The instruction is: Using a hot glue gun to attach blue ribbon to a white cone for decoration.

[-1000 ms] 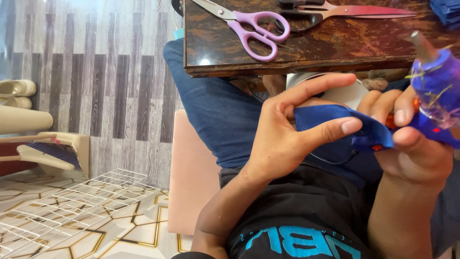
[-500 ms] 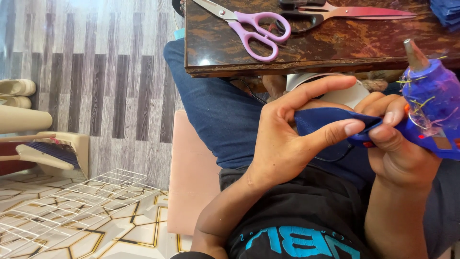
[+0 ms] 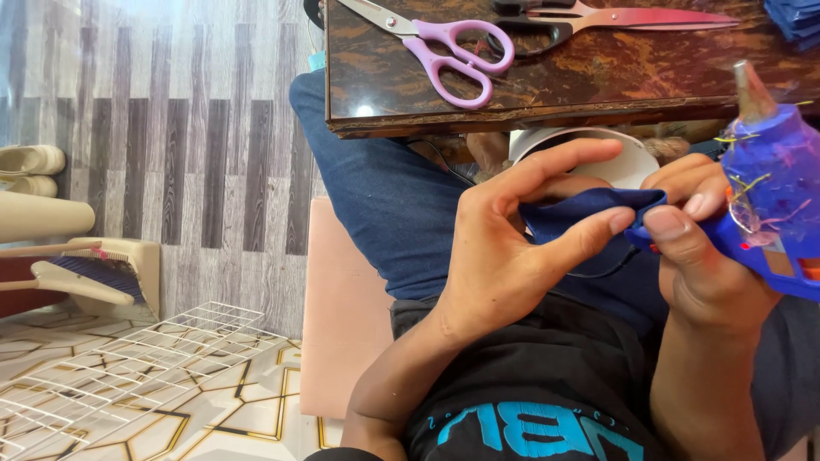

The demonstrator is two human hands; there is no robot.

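Observation:
My left hand [image 3: 521, 248] pinches a small piece of dark blue fabric [image 3: 581, 213] between thumb and fingers, held over my lap. My right hand [image 3: 696, 256] grips a blue glue gun [image 3: 769, 196] whose metal tip points up toward the table edge; its fingertips also touch the fabric's right end. Both hands meet at the fabric, just below the dark wooden table [image 3: 555, 94].
On the table lie purple-handled scissors [image 3: 444, 47] and larger black-handled scissors [image 3: 598, 17], with folded blue cloth [image 3: 794, 17] at the far right. A white bowl-like rim [image 3: 589, 145] sits under the table edge. A wire grid [image 3: 128, 367] and a brush with dustpan [image 3: 94, 277] lie on the floor at left.
My right hand with the glue gun has shifted slightly, the tip tilting more upright. The left hand keeps its pinch on the fabric.

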